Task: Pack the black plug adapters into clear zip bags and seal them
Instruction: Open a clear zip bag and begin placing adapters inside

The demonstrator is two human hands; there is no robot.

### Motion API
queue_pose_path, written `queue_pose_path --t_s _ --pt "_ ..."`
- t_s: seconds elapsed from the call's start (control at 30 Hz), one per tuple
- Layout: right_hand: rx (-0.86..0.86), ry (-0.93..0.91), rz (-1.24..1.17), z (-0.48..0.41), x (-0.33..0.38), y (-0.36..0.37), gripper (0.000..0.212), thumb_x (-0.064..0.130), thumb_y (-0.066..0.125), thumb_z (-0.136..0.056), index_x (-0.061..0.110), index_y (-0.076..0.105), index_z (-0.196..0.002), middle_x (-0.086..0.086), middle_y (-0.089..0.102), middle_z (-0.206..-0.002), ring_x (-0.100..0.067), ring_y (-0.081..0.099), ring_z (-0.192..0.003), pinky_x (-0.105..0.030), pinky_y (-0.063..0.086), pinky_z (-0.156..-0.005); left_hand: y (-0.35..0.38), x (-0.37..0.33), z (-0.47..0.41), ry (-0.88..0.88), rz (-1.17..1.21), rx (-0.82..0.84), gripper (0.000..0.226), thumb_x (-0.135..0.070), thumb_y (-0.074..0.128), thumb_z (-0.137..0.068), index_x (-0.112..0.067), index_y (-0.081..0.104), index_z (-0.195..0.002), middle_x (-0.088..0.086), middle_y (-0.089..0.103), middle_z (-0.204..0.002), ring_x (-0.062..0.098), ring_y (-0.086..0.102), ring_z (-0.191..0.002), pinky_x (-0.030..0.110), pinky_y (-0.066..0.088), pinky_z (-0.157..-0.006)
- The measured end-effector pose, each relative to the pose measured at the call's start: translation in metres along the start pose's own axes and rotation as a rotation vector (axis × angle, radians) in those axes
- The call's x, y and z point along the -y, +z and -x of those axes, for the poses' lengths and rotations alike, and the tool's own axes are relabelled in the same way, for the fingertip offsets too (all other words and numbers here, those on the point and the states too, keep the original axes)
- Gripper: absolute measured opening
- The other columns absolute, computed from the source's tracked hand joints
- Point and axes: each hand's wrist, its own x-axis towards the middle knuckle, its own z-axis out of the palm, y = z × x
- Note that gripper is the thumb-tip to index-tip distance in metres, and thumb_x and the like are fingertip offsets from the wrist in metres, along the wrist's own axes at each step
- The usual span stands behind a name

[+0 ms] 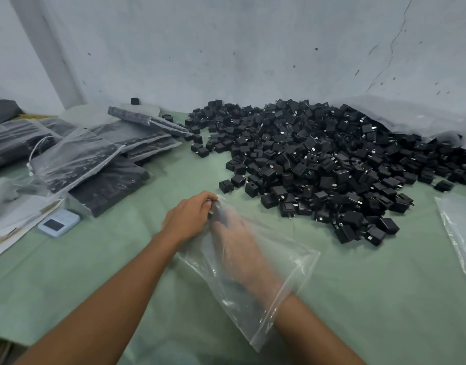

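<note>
Closest in, the clear zip bag [292, 264] lies flat on the green-covered desk [371, 299], its open mouth toward the person and its closed end pointing away. The right grip [237, 246], a bare hand, is shoved wrist-deep inside the bag with the fingers reaching to the far corner. It's blurry through the plastic, so I honestly can't tell if it's closed around anything. There's a dark blob right at the fingertips, but I can't make out what it is. The left grip [189, 217] is outside the bag, fingers curled and pinching that same far corner.

A bit further out on the left sits a little light-blue device [58, 223] with a dark screen, next to some papers [13, 225]. At the right edge lies another empty clear bag [461, 233].

Beyond the hands on the right is the big loose heap of black plug adapters [319, 159], spilling toward the bag but not touching it. Across from it on the left, filled bags [108, 185] are stacked and leaning on each other. At the back right, crumpled plastic sheeting [411, 114] lies against the scuffed pale wall [253, 48].
</note>
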Motion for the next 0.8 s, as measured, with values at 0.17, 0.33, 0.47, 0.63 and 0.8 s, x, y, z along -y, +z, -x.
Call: queue_pose_path --t_s 0.17,0.33,0.47,0.63,0.8 --pt "-0.145 0.072 0.158 -0.003 -0.008 0.005 0.041 0.026 0.054 -0.093 0.006 0.063 -0.128 -0.007 0.066 -0.116 -0.014 0.064 -0.101 -0.026 0.047 -0.092 0.000 0.002 -0.001 0.009 -0.013 -0.010 0.026 -0.039 0.032 -0.104 -0.051 0.050 -0.119 -0.027 0.061 -0.090 0.012 0.056 -0.101 0.036 0.043 -0.077" --pt "-0.035 0.154 0.245 0.001 -0.004 0.000 0.021 0.015 0.069 -0.087 0.007 0.077 -0.069 -0.002 0.072 -0.066 -0.002 0.070 -0.065 -0.015 0.052 -0.067 0.001 0.001 -0.001 0.006 0.003 -0.009 0.025 -0.039 0.033 -0.104 -0.051 0.050 -0.117 -0.029 0.057 -0.085 0.010 0.055 -0.096 0.035 0.041 -0.074" --pt "0.088 0.202 0.027 -0.001 -0.018 -0.005 0.031 0.008 0.052 -0.097 0.004 0.052 -0.128 -0.016 0.061 -0.119 -0.032 0.059 -0.108 -0.040 0.049 -0.091 0.000 0.001 0.000 0.010 -0.014 -0.015 0.024 -0.041 0.033 -0.104 -0.051 0.050 -0.117 -0.025 0.058 -0.095 0.010 0.054 -0.094 0.035 0.041 -0.073" --pt "0.250 0.195 0.158 -0.060 0.023 0.042 0.041 -0.024 0.038 -0.088 -0.010 0.053 -0.124 -0.016 0.062 -0.126 -0.025 0.059 -0.117 -0.031 0.042 -0.106 0.000 0.001 -0.001 0.051 -0.057 0.039 0.030 -0.041 0.028 -0.105 -0.052 0.047 -0.125 -0.018 0.059 -0.111 0.009 0.054 -0.100 0.036 0.043 -0.078" --pt "0.177 0.415 0.507 -0.056 0.039 0.036 0.037 -0.025 0.036 -0.086 -0.008 0.055 -0.113 -0.033 0.061 -0.106 -0.040 0.060 -0.098 -0.038 0.046 -0.088 -0.005 -0.006 0.003 0.078 -0.093 0.107 0.049 -0.056 0.014 -0.093 -0.051 0.048 -0.128 -0.009 0.059 -0.117 0.013 0.056 -0.103 0.039 0.049 -0.085"
